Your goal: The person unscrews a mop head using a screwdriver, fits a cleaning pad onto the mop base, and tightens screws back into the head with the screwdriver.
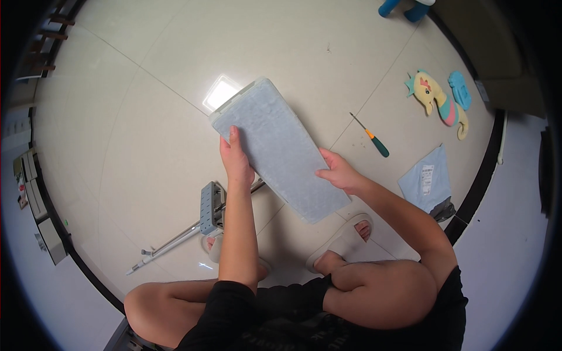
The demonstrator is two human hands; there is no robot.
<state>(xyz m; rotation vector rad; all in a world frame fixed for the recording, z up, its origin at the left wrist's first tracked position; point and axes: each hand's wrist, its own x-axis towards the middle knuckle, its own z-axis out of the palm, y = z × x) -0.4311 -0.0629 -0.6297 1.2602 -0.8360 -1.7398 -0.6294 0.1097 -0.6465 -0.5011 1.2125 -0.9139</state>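
Note:
A long flat mop pad (281,149) with pale grey-blue cloth facing up is held tilted above the floor, its far end showing an off-white plastic edge. My left hand (237,164) grips its left side, thumb on the cloth and fingers hidden beneath. On the right edge, nearer the lower end, my right hand (341,173) pinches it between thumb and fingers. Beside my left forearm lies a grey mop head frame (209,207) with holes in it, partly hidden by the arm. A metal pole (170,245) lies next to that frame.
A green and orange screwdriver (377,143) lies right of the pad. Farther right are a yellow seahorse plush (443,106), a blue toy (460,90) and a light blue mailing bag (426,181). Blue stool legs (417,11) stand at the far right; my slippers (346,240) are below the pad.

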